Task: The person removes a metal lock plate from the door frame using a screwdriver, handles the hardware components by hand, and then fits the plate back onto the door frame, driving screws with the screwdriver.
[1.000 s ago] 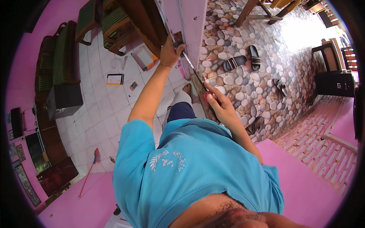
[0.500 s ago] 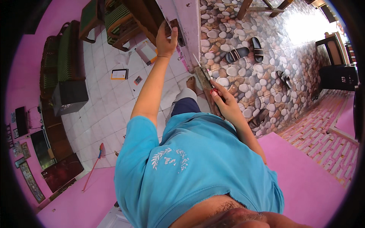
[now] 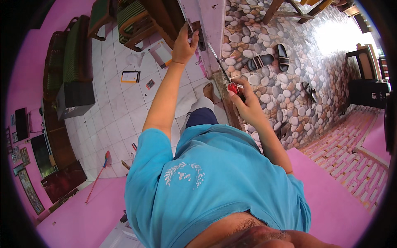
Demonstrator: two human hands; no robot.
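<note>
Rightward, pebble-patterned flooring [image 3: 289, 89] spreads beside a pink doorpost [image 3: 211, 25]. At the post's left side, a left hand [image 3: 184, 50] curls, its grip impossible to tell; nearer, the right hand [image 3: 248, 101] is wrapped around a red-handled screwdriver [image 3: 233, 87], angled far and left toward a dark metal plate [image 3: 201, 39].

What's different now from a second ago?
The left hand moved up the picture along the metal plate, so a gap now separates it from the screwdriver; before, they were close together. I can't tell whether it held the screwdriver. The right hand still grips it, and the striped slippers stayed put.
</note>
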